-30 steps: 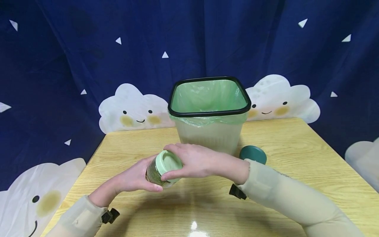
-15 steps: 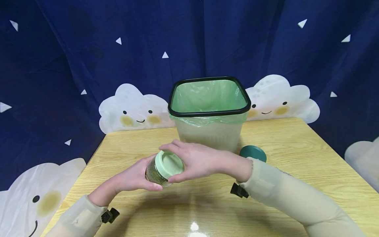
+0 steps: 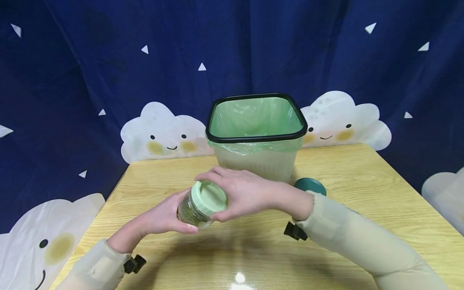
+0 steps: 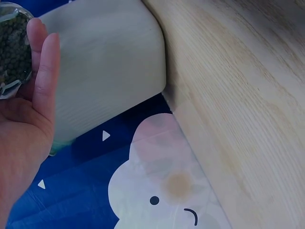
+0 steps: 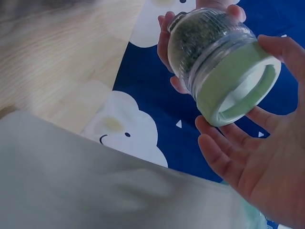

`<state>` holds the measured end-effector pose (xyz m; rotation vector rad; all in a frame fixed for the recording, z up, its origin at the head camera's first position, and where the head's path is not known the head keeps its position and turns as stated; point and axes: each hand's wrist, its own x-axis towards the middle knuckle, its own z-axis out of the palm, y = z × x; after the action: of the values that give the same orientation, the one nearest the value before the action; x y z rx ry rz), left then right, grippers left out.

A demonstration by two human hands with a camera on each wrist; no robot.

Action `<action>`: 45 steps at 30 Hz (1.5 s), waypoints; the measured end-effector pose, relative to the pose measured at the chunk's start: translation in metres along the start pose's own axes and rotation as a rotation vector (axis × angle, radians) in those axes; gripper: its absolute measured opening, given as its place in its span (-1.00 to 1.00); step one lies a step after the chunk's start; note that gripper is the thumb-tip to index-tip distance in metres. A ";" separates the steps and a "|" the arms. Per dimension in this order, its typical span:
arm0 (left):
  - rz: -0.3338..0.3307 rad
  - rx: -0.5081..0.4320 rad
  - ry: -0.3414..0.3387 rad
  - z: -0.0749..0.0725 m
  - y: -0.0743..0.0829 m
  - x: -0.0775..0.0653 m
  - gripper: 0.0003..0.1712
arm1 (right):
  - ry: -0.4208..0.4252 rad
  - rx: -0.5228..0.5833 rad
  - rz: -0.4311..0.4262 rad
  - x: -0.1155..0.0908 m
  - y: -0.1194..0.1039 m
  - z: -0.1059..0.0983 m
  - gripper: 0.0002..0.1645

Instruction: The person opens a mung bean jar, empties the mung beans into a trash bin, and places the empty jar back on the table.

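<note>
Left hand (image 3: 162, 216) grips a tilted jar (image 3: 191, 211), right hand (image 3: 250, 192) its green lid (image 3: 210, 197); a sleeve (image 3: 344, 225) partly hides a teal disc (image 3: 310, 185), right.

We find a pale bin (image 3: 255, 163) standing toward the far edge of the bench (image 3: 362, 189), its black rim (image 3: 257, 140) framing a green plastic liner (image 3: 253, 114). Just beside the bin, to its right in the head view, we note a dark-green round object (image 3: 310, 186). Behind — a navy curtain (image 3: 232, 36) with white triangles (image 3: 370, 28) and smiling, yellow-cheeked clouds (image 3: 167, 127).
</note>
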<state>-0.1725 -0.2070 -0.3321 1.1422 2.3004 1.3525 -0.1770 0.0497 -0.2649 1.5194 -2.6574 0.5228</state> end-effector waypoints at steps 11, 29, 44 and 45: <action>-0.021 0.005 0.035 0.000 -0.002 -0.005 -0.21 | 0.037 0.002 0.073 -0.020 0.014 -0.007 -0.02; -0.030 0.023 0.047 0.000 -0.001 -0.008 -0.24 | -0.142 -0.112 0.129 -0.060 0.045 0.041 -0.04; -0.045 0.027 0.053 0.000 -0.002 -0.009 -0.21 | -0.362 -0.226 0.154 -0.066 0.057 0.081 -0.02; -0.047 0.025 0.053 0.000 -0.001 -0.009 -0.21 | -0.368 -0.229 0.156 -0.066 0.058 0.083 -0.02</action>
<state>-0.1668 -0.2141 -0.3351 1.0654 2.3726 1.3567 -0.1802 0.1059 -0.3715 1.4699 -2.9910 -0.0700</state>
